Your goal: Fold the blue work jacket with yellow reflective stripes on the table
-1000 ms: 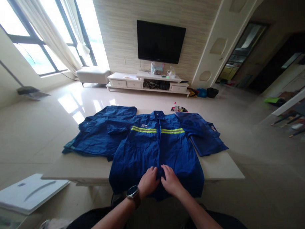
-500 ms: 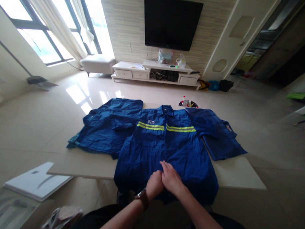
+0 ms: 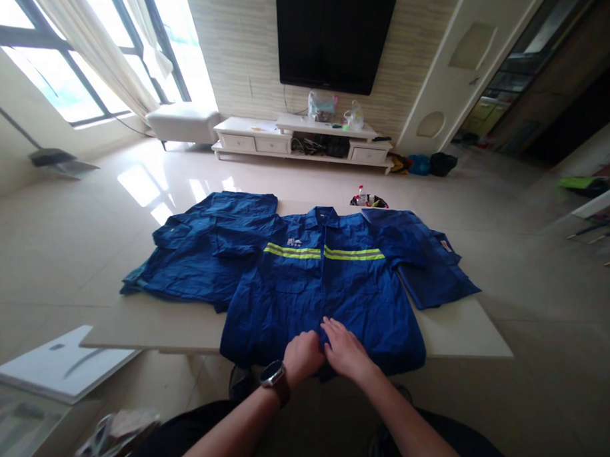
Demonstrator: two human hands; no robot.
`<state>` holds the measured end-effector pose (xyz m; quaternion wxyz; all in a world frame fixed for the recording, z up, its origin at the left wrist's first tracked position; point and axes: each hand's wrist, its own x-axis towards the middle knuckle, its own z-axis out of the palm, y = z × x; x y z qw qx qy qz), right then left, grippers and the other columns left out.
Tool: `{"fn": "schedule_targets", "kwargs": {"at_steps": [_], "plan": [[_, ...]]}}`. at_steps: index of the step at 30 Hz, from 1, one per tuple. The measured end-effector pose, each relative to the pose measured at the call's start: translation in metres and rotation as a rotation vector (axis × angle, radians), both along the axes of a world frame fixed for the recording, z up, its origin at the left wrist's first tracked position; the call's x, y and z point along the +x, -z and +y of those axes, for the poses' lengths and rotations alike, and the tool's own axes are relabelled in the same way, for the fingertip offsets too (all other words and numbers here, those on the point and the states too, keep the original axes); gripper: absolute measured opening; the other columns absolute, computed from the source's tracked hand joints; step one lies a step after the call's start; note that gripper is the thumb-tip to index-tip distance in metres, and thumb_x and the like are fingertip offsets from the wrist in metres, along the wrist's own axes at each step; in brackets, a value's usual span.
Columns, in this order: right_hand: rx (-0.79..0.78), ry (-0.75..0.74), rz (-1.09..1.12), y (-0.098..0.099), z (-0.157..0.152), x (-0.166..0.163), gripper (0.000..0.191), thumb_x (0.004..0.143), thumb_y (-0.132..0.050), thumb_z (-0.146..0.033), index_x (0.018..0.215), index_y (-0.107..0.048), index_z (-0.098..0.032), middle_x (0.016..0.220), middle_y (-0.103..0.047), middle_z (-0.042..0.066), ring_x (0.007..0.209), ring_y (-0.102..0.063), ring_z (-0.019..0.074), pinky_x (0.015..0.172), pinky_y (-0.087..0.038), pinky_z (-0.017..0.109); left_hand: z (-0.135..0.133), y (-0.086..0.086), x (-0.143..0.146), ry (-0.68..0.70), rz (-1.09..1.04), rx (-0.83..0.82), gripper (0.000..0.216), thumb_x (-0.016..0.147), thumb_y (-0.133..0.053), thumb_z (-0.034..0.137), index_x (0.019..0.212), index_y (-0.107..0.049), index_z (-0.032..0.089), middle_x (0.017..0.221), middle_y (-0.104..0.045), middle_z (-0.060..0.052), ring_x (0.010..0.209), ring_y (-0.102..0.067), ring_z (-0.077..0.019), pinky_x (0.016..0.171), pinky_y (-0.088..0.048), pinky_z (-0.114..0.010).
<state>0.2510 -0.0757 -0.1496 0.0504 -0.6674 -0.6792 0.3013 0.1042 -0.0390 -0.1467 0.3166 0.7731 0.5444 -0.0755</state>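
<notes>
A blue work jacket (image 3: 292, 302) with yellow-and-grey reflective bands lies face up, collar away from me, its lower end hanging over the table's near edge. My left hand (image 3: 303, 354), with a watch on its wrist, is closed at the middle of the jacket front near the hem; its knuckles hide the fingertips, and cloth lies right under it. Beside it, nearly touching, my right hand (image 3: 345, 348) rests on the jacket with its fingers stretched forward.
Blue garments (image 3: 186, 259) lie on the left of the table (image 3: 153, 327), and a folded blue garment (image 3: 437, 277) on the right. A bin with bottles (image 3: 368, 201) stands behind the table. A white board (image 3: 59, 360) is at the lower left, a TV cabinet (image 3: 272, 144) by the far wall.
The whole view has shifted slightly, so the room appears further left. My hands have come a little apart at the jacket's lower front, and my right fingers are more spread.
</notes>
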Motion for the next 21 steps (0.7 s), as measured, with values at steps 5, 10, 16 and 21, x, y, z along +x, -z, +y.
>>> {"fn": "schedule_targets", "kwargs": {"at_steps": [5, 10, 16, 21], "plan": [[0.014, -0.063, 0.033, -0.001, -0.003, 0.005, 0.072, 0.084, -0.05, -0.01, 0.155, -0.047, -0.007, 0.164, -0.035, 0.013, 0.154, -0.034, 0.025, 0.129, -0.032, 0.038, 0.014, -0.005, -0.001, 0.026, -0.124, 0.201, 0.032, 0.091, -0.047, 0.02, 0.116, -0.067, 0.02, 0.119, -0.073, -0.012, 0.114, -0.068, -0.0246, 0.102, -0.051, -0.037], [0.003, -0.117, 0.088, -0.01, -0.002, 0.008, 0.06, 0.084, -0.051, -0.014, 0.143, -0.06, -0.012, 0.147, -0.057, 0.014, 0.14, -0.051, 0.0225, 0.122, -0.04, 0.034, 0.015, 0.01, -0.004, 0.206, -0.131, 0.217, 0.065, 0.092, -0.04, 0.015, 0.155, -0.047, 0.029, 0.168, -0.036, -0.003, 0.157, -0.028, -0.0276, 0.125, -0.03, -0.055], [-0.018, -0.061, 0.172, -0.025, 0.0, 0.02, 0.039, 0.087, -0.053, -0.022, 0.121, -0.072, -0.018, 0.126, -0.07, 0.009, 0.118, -0.066, 0.0209, 0.108, -0.049, 0.03, 0.008, 0.021, -0.007, 0.304, -0.063, 0.178, 0.07, 0.094, -0.037, 0.018, 0.162, -0.034, 0.032, 0.173, -0.02, 0.001, 0.161, -0.014, -0.0312, 0.125, -0.021, -0.068], [0.296, 0.37, 0.237, -0.027, 0.015, 0.08, 0.037, 0.088, -0.055, -0.03, 0.12, -0.069, -0.018, 0.124, -0.069, 0.01, 0.117, -0.065, 0.02, 0.109, -0.049, 0.034, 0.006, 0.013, -0.004, 0.291, -0.046, 0.179, 0.069, 0.095, -0.039, 0.021, 0.164, -0.031, 0.032, 0.173, -0.015, 0.002, 0.162, -0.011, -0.033, 0.125, -0.021, -0.07]]}}
